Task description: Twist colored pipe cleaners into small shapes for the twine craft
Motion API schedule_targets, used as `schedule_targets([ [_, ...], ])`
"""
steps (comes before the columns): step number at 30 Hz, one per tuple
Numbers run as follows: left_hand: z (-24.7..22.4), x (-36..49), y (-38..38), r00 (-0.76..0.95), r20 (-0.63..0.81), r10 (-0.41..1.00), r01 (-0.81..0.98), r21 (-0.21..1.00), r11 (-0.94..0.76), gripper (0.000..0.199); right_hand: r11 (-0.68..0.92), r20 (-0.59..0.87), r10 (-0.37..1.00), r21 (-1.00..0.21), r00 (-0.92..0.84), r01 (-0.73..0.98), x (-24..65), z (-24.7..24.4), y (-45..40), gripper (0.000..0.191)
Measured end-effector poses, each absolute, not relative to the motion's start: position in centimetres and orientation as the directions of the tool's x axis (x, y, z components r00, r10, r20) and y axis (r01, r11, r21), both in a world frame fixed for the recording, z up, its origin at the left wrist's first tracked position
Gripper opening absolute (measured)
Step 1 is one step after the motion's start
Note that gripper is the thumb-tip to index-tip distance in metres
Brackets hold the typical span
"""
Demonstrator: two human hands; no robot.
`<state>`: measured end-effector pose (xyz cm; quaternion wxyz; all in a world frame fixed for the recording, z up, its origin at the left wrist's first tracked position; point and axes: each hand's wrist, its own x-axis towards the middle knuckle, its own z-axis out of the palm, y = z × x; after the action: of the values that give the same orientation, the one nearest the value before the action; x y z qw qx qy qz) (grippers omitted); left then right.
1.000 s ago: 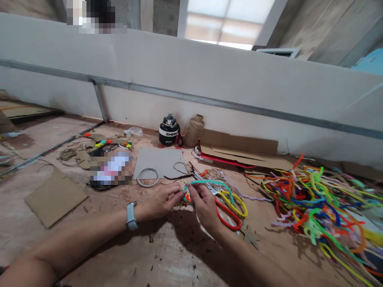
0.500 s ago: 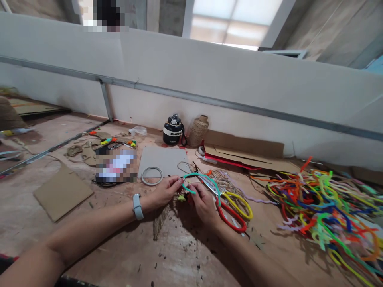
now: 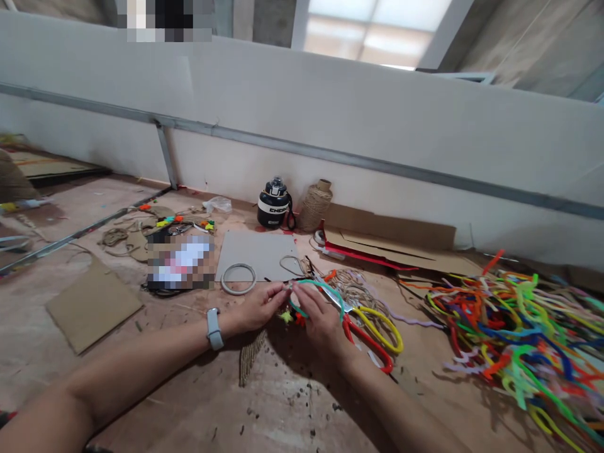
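A teal pipe cleaner [image 3: 325, 283] curves in a loop between my two hands. My left hand [image 3: 264, 305], with a watch at its wrist, pinches one end of it between thumb and fingers. My right hand [image 3: 321, 318] is closed over the loop's near side, fingertips meeting the left ones. Below my hands lie a small yellow-green piece [image 3: 285, 316] and a bundle of brown twine [image 3: 251, 352], partly hidden by the left hand. Just right of my right hand rest scissors [image 3: 377, 327] with one yellow and one red handle.
Many coloured pipe cleaners [image 3: 523, 340] are heaped at the right. A ring [image 3: 238, 279] lies on a grey board [image 3: 264, 248]. Behind stand a black bottle [image 3: 274, 204] and a twine spool [image 3: 315, 204]. Cardboard [image 3: 94, 305] lies left; loose twine [image 3: 353, 286] is beside the scissors.
My right hand has turned over the teal pipe cleaner, its fingers now stretched toward the left fingertips. The pipe cleaner's free end, visible before, is now drawn in between the hands.
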<state>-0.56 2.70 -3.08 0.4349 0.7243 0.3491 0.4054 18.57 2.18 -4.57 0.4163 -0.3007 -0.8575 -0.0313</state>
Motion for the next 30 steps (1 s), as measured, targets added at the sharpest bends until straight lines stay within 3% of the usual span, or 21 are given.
schedule_targets([
  [5, -2.9, -0.8, 2.3, 0.459, 0.356, 0.814, 0.228, 0.839, -0.495, 0.032, 0.816, 0.713, 0.498, -0.192, -0.493, 0.545, 18.8, -4.3, 2.0, 0.06],
  [9, -2.8, -0.9, 2.2, 0.526, 0.446, 0.724, 0.271, 0.719, -0.64, 0.032, 0.82, 0.675, 0.518, -0.217, -0.525, 0.53, 18.9, -4.3, 2.0, 0.053],
  [14, -2.9, -1.1, 2.5, 0.519, 0.471, 0.713, 0.32, 0.666, -0.673, 0.037, 0.811, 0.68, 0.531, -0.236, -0.506, 0.535, 19.1, -4.5, 2.2, 0.047],
  [22, -2.4, -1.0, 2.2, 0.527, 0.469, 0.708, 0.282, 0.69, -0.667, 0.027, 0.754, 0.595, 0.648, -0.409, -0.476, 0.514, 19.6, -4.9, 2.3, 0.037],
  [30, -2.2, -1.1, 2.0, 0.535, 0.438, 0.722, 0.319, 0.687, -0.653, 0.029, 0.741, 0.6, 0.661, -0.429, -0.45, 0.517, 19.7, -4.8, 1.9, 0.031],
])
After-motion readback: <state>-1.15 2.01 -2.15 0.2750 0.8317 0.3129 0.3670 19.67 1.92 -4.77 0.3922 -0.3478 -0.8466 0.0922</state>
